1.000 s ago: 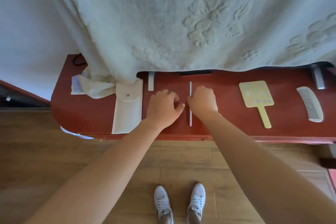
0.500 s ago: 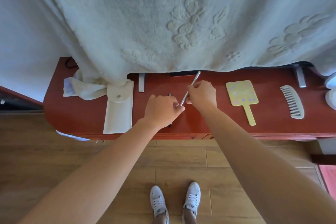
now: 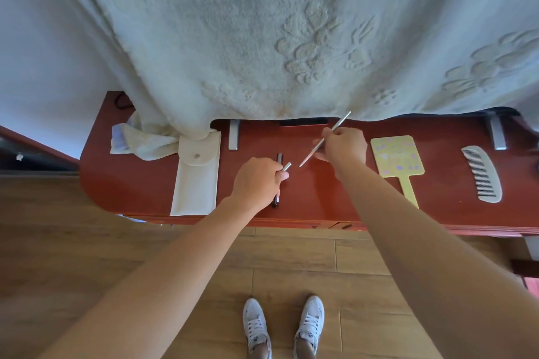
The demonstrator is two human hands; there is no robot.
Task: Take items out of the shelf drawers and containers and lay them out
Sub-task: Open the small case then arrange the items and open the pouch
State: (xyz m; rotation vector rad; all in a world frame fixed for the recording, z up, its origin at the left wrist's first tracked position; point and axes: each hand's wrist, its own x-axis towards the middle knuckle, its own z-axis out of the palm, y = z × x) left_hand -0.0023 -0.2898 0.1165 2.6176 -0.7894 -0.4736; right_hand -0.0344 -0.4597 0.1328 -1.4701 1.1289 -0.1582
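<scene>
Right hand [image 3: 344, 146] pinches a thin metal stick [image 3: 323, 140] above the desk [image 3: 320, 201], tilted, its lower tip pointing at the left hand [image 3: 258, 182]. Left hand is closed on a short silver cap [image 3: 286, 166], just apart from that tip. A dark pen [image 3: 277, 181] lies on the desk under the left hand; pouch [image 3: 196, 175] left, mirror [image 3: 398, 160] and comb [image 3: 482, 173] right.

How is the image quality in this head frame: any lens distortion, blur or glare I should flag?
Head view: strong wide-angle bending, the red table edge bows and the forearms balloon toward the corners; daylight is soft and even, no harsh glare; the thin metal stick in the right hand looks slightly smeared; the comb teeth stay sharp.
</scene>
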